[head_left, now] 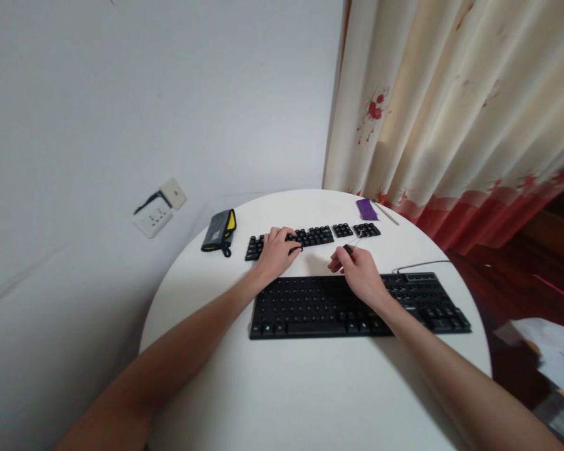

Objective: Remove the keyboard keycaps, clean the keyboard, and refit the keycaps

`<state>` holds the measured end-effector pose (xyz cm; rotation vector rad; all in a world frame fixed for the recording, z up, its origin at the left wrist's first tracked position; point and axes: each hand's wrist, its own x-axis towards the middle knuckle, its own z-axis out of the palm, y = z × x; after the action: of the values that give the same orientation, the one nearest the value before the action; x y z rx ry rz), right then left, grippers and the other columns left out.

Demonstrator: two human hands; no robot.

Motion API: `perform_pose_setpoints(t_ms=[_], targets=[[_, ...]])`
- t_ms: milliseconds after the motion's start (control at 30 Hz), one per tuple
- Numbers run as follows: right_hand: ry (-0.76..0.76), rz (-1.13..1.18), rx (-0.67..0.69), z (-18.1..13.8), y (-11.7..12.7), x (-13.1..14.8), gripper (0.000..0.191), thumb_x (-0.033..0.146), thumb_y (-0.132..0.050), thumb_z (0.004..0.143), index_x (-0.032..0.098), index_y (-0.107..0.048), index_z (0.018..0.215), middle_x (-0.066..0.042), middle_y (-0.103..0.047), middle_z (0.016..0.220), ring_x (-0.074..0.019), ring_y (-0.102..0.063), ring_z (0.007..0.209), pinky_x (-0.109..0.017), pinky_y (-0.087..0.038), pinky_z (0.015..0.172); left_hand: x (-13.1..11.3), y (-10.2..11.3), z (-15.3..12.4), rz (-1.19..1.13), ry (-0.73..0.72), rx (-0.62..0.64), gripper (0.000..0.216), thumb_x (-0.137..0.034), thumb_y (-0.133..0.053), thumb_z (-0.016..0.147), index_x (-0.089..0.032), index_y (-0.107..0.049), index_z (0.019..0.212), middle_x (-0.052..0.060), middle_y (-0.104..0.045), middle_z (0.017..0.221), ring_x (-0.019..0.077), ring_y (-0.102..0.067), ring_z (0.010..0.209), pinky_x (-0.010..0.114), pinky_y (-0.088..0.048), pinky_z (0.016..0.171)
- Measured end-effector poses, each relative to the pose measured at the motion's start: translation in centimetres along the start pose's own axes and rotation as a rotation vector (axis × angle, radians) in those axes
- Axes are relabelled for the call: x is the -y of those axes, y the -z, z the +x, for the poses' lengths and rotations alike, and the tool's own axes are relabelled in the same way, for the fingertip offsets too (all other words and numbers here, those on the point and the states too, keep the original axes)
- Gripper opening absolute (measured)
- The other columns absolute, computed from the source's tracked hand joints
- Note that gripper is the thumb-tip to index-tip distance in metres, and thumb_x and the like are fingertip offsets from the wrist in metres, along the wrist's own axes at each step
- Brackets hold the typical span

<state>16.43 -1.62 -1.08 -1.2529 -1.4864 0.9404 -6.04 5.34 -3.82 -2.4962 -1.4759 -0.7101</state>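
Observation:
My left hand (276, 252) reaches over the left part of a row of loose black keycaps (318, 235), its fingers bent and its thumb apart from them. Fingertips rest on or just over the caps, and the hand hides some of them. Above the far edge of a black keyboard (305, 307), my right hand (357, 268) is closed on a small tool with a black grip (348, 249) and thin wire, which looks like a keycap puller. The keyboard's left and middle show bare key stems. Keys are still in place on its right part.
A grey pouch with yellow lining (220, 230) lies at the table's left. A purple cloth (367, 210) and a thin pale stick (386, 213) lie at the back right. The keyboard cable (423, 263) runs over the right edge of the round white table (310, 388).

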Motion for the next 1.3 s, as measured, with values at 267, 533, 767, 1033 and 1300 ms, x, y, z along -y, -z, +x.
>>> perform_pose_setpoints(t_ms=[267, 533, 767, 1033, 1300], targets=[[0.000, 0.015, -0.003, 0.0, 0.0, 0.1, 0.038, 0.046, -0.045, 0.094, 0.016, -0.061, 0.075, -0.009, -0.071, 0.070, -0.0186, -0.068, 0.063, -0.029, -0.049, 0.061, 0.0, 0.4, -0.1, -0.031, -0.112, 0.027, 0.014, -0.033, -0.065, 0.088, -0.026, -0.077, 0.084, 0.005, -0.060, 0.114, 0.0264, -0.045, 0.107, 0.044, -0.038, 0.089], [-0.001, 0.008, -0.002, 0.1, 0.0, 0.0, 0.037, 0.045, -0.044, 0.094, 0.016, -0.061, 0.076, -0.009, -0.072, 0.071, -0.0190, -0.068, 0.063, -0.030, -0.049, 0.061, 0.4, -0.4, 0.0, -0.128, -0.057, 0.014, 0.008, -0.029, -0.067, 0.087, -0.025, -0.073, 0.086, 0.003, -0.060, 0.114, 0.0250, -0.045, 0.109, 0.044, -0.038, 0.094], [0.006, 0.001, 0.010, 0.1, 0.0, -0.2, 0.039, 0.046, -0.043, 0.094, 0.016, -0.061, 0.076, -0.009, -0.072, 0.071, -0.0188, -0.068, 0.063, -0.030, -0.050, 0.062, 0.4, -0.6, 0.0, -0.122, 0.000, 0.013, 0.017, -0.032, -0.063, 0.089, -0.026, -0.072, 0.103, 0.005, -0.057, 0.119, 0.0253, -0.044, 0.111, 0.044, -0.038, 0.097], [0.005, -0.007, 0.014, 0.0, 0.0, 0.0, 0.039, 0.045, -0.044, 0.095, 0.016, -0.061, 0.076, -0.009, -0.072, 0.071, -0.0187, -0.068, 0.064, -0.030, -0.050, 0.063, -0.1, 0.0, -0.1, -0.083, -0.017, 0.027, 0.009, -0.033, -0.069, 0.084, -0.027, -0.076, 0.085, 0.004, -0.056, 0.120, 0.0272, -0.043, 0.113, 0.046, -0.039, 0.094], [0.008, 0.005, 0.015, 0.0, 0.0, -0.3, 0.040, 0.048, -0.045, 0.094, 0.016, -0.061, 0.076, -0.009, -0.071, 0.070, -0.0186, -0.067, 0.064, -0.029, -0.050, 0.063, -0.7, 0.4, 0.6, -0.044, -0.029, 0.040, 0.032, -0.036, -0.073, 0.078, -0.027, -0.067, 0.109, 0.007, -0.052, 0.126, 0.0305, -0.041, 0.116, 0.047, -0.038, 0.093]])
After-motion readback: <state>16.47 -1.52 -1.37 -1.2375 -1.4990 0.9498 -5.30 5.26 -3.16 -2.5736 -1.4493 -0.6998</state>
